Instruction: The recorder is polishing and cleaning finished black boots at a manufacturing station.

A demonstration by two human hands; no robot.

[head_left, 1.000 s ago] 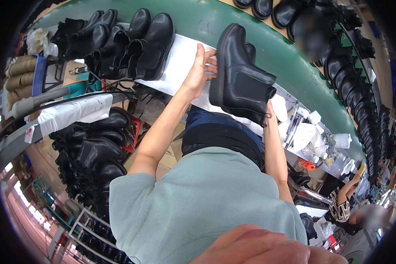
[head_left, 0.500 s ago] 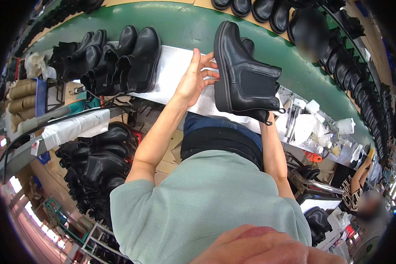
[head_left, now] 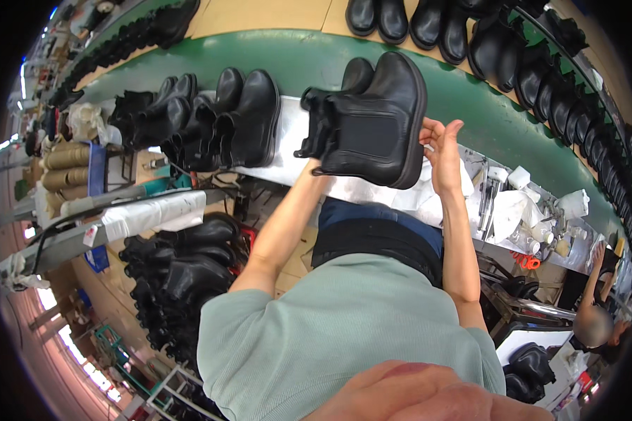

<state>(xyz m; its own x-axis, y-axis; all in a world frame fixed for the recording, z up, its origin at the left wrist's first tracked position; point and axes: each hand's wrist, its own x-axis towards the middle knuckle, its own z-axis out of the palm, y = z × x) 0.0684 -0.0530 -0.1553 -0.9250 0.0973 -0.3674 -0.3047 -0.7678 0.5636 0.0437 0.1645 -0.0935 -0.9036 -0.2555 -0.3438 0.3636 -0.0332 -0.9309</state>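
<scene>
In front of me a pair of black leather Chelsea boots (head_left: 379, 123) is held up, soles turned to the right and shafts to the left. The nearer boot shows its dark elastic side panel; its mate is mostly hidden behind it. My left forearm (head_left: 288, 217) runs up behind the shafts, where the boots hide my hand; they are carried at the end of that arm. My right hand (head_left: 443, 156) is beside the sole, fingers stretched out and thumb pointing up. Its fingertips reach the sole's edge; whether they press on it is unclear.
More black boots (head_left: 249, 119) stand on the metal worktop to the left. White cloths (head_left: 512, 214), small bottles and tools lie at right. Boots line the far edge of the green surface (head_left: 274, 59). Black boots (head_left: 189, 274) are piled at lower left. Another person (head_left: 593, 323) is at far right.
The boots have been turned around: soles faced left, now right. My left hand, open beside the sole before, has gone behind the shafts; my right hand has come out beside the sole.
</scene>
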